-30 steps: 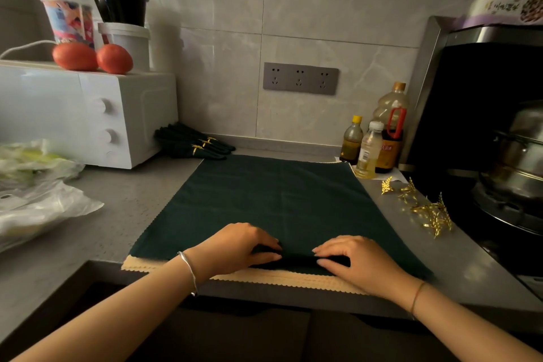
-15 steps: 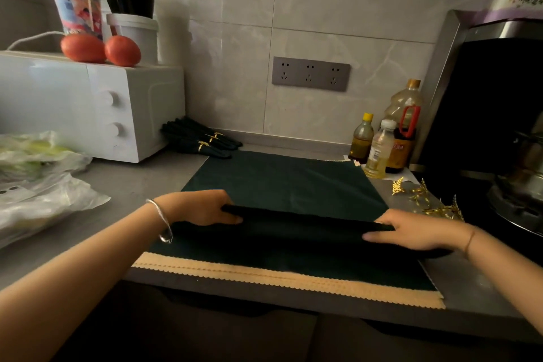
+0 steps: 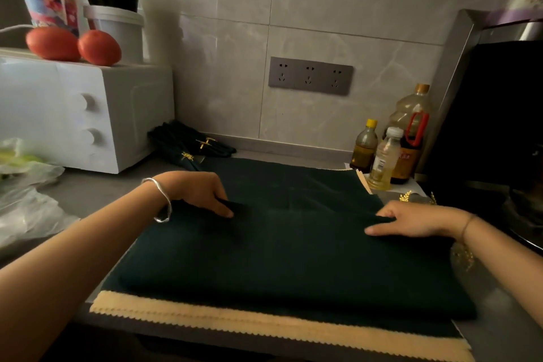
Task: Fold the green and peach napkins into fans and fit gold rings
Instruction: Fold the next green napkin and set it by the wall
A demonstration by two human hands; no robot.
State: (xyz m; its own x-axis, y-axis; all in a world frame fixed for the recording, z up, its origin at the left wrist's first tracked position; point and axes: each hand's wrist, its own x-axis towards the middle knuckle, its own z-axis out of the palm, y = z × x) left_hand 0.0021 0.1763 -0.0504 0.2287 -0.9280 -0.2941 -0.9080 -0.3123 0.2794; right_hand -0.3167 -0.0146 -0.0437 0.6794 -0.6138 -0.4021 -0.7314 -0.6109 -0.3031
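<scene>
The green napkin [image 3: 293, 267] lies spread on the peach napkin [image 3: 264, 323], at the front of the counter [image 3: 102, 185]; the left hand [image 3: 202, 197] and the right hand [image 3: 411, 220] each have their grip closed on a raised fold of green cloth, one at each side, probably to keep the pleat straight; the fold's long axis runs left to right, parallel to the counter's front edge; gold rings [image 3: 407, 196] wait near the right hand.

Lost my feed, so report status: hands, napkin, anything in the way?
Left hand and right hand pinch green napkin fold. It lies over peach napkin, partly folded. Gold rings beside right edge, not blocking.
</scene>
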